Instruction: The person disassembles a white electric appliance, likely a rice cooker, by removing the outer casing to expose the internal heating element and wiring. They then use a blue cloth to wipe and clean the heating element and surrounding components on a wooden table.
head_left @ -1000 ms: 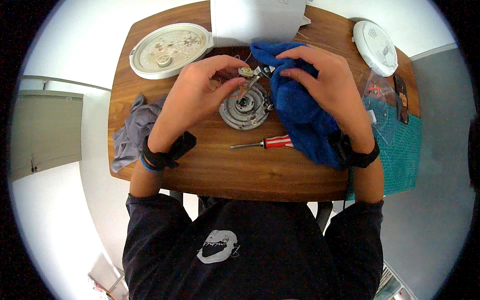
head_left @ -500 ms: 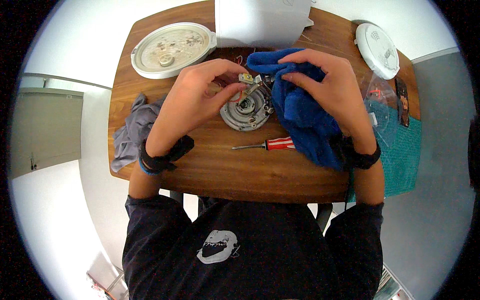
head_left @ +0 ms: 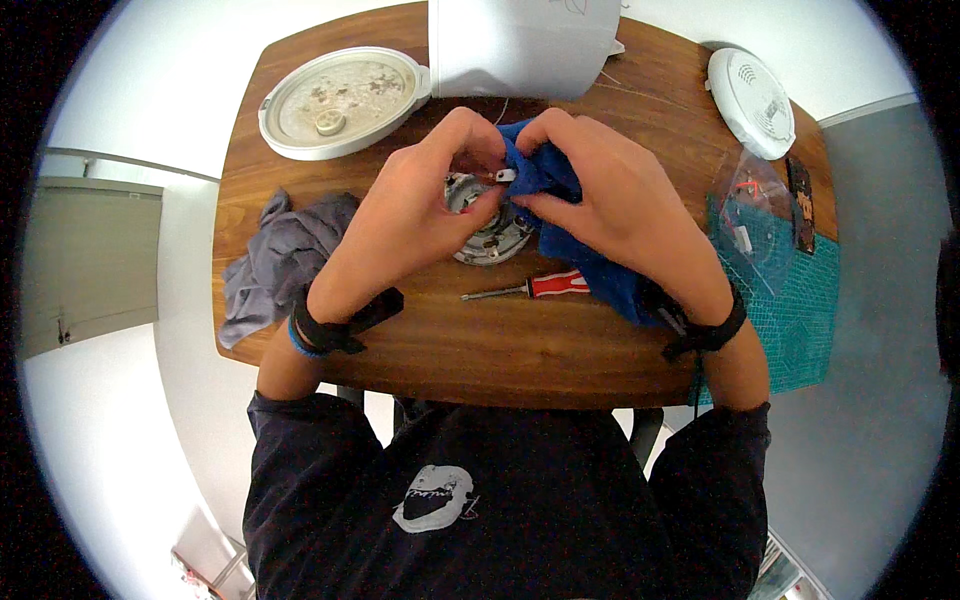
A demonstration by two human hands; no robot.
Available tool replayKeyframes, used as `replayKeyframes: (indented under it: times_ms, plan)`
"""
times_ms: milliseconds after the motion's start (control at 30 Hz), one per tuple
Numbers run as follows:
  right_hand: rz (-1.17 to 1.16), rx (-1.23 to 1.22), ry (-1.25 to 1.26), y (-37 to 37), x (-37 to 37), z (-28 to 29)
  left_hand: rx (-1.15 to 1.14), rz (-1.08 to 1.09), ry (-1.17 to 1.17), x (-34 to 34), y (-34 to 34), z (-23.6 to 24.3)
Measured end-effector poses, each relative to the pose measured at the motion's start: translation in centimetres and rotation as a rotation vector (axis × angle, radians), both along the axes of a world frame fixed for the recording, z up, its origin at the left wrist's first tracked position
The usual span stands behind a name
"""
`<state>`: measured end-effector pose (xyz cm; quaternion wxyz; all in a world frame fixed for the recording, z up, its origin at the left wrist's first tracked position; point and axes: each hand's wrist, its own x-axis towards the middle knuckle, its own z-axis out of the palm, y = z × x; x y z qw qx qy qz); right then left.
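Between my hands is a small white part (head_left: 505, 175), with my left hand (head_left: 440, 180) closed on it. My right hand (head_left: 600, 185) pinches a blue cloth (head_left: 550, 172), and the cloth touches the small part. The rest of the cloth hangs down under my right wrist. Beneath my fingers lies a round metal assembly (head_left: 490, 248) with fittings on it, partly covered by my hands and the cloth. A screwdriver (head_left: 555, 285) with a red and white handle rests on the table just nearer to me, its tip to the left.
A grey cloth (head_left: 285, 245) lies by my left forearm. Farther back are a stained round lid (head_left: 345, 100), a white box-like object (head_left: 525, 45) and a white vented cover (head_left: 750, 105). On the right, a clear plastic bag (head_left: 755, 225) overlaps a green cutting mat (head_left: 800, 320), near a dark strip (head_left: 802, 205).
My right hand has moved left with the blue cloth, bringing it against the small part in my left hand. The left hand has shifted slightly right.
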<state>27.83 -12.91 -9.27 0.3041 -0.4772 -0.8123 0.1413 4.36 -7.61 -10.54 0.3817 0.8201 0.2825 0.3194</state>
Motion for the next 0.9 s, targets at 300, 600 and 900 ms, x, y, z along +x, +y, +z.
replayKeyframes:
  times_ms: [300, 600, 900]
  plan:
    - [-0.035, -0.025, -0.007, 0.9, -0.1, -0.8, 0.008, -0.074, 0.003, -0.4, -0.6, 1.2]
    - [-0.064, -0.016, -0.153, 0.6, -0.9, -0.4, -0.037, -0.072, 0.025, -0.2, -0.4, 0.6]
    - [-0.029, -0.02, -0.128, 0.6, -0.6, -1.1, 0.021, -0.024, 0.133, -0.8, 0.0, -0.4]
